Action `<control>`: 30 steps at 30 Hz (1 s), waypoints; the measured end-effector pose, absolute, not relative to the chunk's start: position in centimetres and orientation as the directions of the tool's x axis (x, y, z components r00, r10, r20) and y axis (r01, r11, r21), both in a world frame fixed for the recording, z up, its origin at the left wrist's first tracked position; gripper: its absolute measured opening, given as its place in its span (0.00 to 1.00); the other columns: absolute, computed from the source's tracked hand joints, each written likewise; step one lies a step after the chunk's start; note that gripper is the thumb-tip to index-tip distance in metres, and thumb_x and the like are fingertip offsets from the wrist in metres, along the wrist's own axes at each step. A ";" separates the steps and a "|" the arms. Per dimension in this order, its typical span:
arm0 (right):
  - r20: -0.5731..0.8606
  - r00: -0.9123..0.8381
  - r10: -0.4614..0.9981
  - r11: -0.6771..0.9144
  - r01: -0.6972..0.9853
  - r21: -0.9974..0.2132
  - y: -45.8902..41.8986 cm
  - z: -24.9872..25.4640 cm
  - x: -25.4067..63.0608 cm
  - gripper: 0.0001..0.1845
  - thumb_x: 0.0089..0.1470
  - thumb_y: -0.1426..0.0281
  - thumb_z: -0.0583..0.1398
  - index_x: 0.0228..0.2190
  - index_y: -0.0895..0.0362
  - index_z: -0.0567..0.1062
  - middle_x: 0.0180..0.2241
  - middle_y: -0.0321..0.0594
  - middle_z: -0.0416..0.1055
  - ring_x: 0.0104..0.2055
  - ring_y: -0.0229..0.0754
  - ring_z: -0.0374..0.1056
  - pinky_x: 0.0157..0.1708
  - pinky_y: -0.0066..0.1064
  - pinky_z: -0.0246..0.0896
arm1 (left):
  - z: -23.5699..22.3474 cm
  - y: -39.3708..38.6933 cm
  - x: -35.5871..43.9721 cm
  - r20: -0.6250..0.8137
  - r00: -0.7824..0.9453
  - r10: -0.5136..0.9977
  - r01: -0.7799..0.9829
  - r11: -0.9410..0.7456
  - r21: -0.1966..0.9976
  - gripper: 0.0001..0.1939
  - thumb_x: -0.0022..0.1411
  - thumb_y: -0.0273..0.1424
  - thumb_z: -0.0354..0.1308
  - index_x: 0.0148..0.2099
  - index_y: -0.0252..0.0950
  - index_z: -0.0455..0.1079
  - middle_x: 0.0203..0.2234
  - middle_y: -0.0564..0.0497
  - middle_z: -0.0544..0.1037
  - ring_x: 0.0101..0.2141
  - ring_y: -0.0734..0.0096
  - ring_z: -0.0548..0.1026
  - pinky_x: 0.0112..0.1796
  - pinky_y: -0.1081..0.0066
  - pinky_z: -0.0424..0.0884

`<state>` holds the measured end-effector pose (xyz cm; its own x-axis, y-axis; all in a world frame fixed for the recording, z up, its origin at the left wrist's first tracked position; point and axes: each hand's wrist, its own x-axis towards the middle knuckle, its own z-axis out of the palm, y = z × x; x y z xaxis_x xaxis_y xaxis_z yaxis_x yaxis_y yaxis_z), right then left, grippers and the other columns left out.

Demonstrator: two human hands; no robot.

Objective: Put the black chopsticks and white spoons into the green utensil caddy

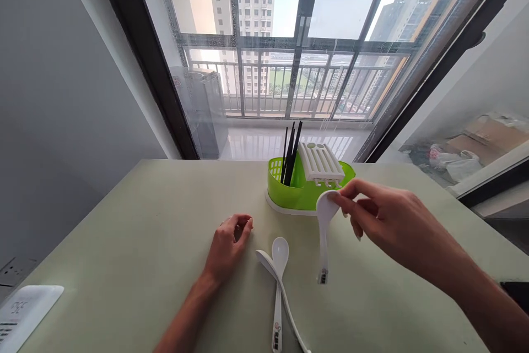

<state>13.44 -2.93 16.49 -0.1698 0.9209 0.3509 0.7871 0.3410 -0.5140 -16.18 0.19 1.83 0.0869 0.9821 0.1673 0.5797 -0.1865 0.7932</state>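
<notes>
A white spoon [323, 232] hangs from my right hand [382, 215], its bowl pinched between thumb and fingers and its handle pointing down. Just behind it stands a green utensil holder [289, 196] with a white base. Several black chopsticks [292, 157] lean upright in its left part, and a white slatted rack [322, 161] with small hooks sits over the right part. My left hand [228, 243] rests on the table with its fingers curled and the fingertips together. To the right of it lie two more white spoons [280, 254], crossed over each other.
The pale green table [165, 221] ends at a large window [289, 66] behind the holder. A white device with a display [28, 314] lies at the near left corner. Beyond the glass on the right are cardboard boxes [487, 138] and bags [463, 166].
</notes>
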 end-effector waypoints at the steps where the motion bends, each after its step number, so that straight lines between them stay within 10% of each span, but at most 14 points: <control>1: 0.413 -0.132 0.901 0.344 0.796 -0.497 -2.8 17.9 13.3 0.19 0.66 0.50 0.56 0.32 0.49 0.74 0.17 0.30 0.71 0.13 0.38 0.62 0.19 0.31 0.55 | 1.9 0.2 -16.2 0.170 0.087 0.982 0.580 -0.189 0.792 0.18 0.71 0.46 0.52 0.45 0.39 0.74 0.35 0.49 0.82 0.35 0.64 0.79 0.32 0.69 0.71; 8: 0.715 -0.022 0.699 0.339 0.890 -0.305 0.2 20.8 11.3 0.18 0.69 0.52 0.55 0.35 0.52 0.71 0.20 0.32 0.74 0.20 0.42 0.72 0.26 0.32 0.57 | 1.9 0.2 -16.1 0.182 0.101 0.978 0.590 -0.206 0.781 0.18 0.71 0.46 0.51 0.43 0.40 0.74 0.34 0.49 0.82 0.34 0.65 0.79 0.32 0.69 0.71; 19: 0.730 -0.347 0.589 0.417 0.904 0.094 3.2 13.5 10.2 0.08 0.70 0.69 0.55 0.38 0.54 0.73 0.48 0.47 0.75 0.46 0.48 0.71 0.42 0.37 0.57 | 1.8 0.2 -16.2 0.189 0.118 0.975 0.600 -0.222 0.769 0.18 0.72 0.45 0.50 0.43 0.39 0.75 0.34 0.48 0.82 0.36 0.63 0.79 0.32 0.69 0.70; 30: 0.734 -0.384 0.561 0.486 0.870 0.084 2.8 11.0 9.5 0.03 0.64 0.74 0.60 0.37 0.56 0.69 0.64 0.55 0.58 0.70 0.60 0.50 0.63 0.54 0.54 | 1.8 0.4 -16.4 0.147 0.118 0.982 0.598 -0.188 0.779 0.18 0.72 0.46 0.50 0.44 0.40 0.75 0.36 0.50 0.82 0.37 0.64 0.77 0.36 0.68 0.69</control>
<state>9.52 2.81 10.98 -0.3841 0.5607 0.7336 0.8699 0.4860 0.0840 -16.35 0.36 1.80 0.1183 0.9821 0.1468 0.5983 -0.1884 0.7788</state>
